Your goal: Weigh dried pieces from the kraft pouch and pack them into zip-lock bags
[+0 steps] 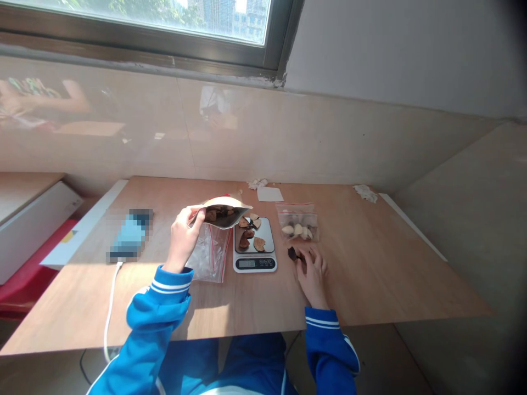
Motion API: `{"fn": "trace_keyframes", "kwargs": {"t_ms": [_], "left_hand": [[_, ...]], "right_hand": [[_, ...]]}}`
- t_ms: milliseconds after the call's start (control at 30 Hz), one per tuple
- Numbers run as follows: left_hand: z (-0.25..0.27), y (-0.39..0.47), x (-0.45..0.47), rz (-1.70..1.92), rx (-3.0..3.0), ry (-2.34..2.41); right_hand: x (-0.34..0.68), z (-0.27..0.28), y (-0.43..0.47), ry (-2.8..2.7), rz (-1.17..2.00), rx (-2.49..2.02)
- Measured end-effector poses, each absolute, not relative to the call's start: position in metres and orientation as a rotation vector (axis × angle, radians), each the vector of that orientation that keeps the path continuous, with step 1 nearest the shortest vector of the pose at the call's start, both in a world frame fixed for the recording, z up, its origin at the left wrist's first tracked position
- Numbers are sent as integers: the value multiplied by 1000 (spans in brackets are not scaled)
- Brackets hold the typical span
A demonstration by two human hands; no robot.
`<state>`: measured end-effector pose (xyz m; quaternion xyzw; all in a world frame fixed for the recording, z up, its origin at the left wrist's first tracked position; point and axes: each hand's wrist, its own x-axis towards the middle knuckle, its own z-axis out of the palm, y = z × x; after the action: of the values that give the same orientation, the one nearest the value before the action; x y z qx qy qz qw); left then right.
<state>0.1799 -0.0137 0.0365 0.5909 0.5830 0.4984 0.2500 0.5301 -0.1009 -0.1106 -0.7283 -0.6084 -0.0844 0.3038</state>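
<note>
Weighing step, by the look of it: left hand [183,237] pinches the pouch [222,211] rim, tilted over the scale [254,244] where brown slices [250,235] lie; right hand [312,270] rests on the table [370,274], fingers loosely curled at a dark piece [293,254]. Next likely needs a gentler tip; display unreadable; zip bag [298,222] contents unclear.

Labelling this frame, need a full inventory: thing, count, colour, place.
table: 1, light wood, under the window
scale: 1, silver and white, table centre
dried slices: several, brown, on the scale
pouch: 1, tan outside, silver inside, open, tilted over the scale
zip bag with pale pieces: 1, clear with red strip, right of scale
zip bags: a pile, clear, left of scale
dark piece: 1, at the right fingertips
paper scraps: several, white, far edge
cable: 1, white, left
left hand: holds pouch
right hand: on table, touching dark piece
</note>
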Motion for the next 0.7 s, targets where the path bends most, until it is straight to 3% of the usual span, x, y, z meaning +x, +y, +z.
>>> {"fn": "trace_keyframes", "kwargs": {"t_ms": [133, 333, 467, 700], "left_hand": [[35, -15, 178, 1341, 1611, 1593], [34, -17, 179, 1341, 1592, 1556], [36, -17, 178, 1329, 1601, 1566], [38, -15, 176, 1310, 1621, 1554]], "right_hand": [[542, -114, -106, -1607, -88, -1814], [507, -64, -74, -1359, 107, -1627], [465, -49, -44, -1517, 230, -1503], [473, -97, -89, -1434, -38, -1640]]}}
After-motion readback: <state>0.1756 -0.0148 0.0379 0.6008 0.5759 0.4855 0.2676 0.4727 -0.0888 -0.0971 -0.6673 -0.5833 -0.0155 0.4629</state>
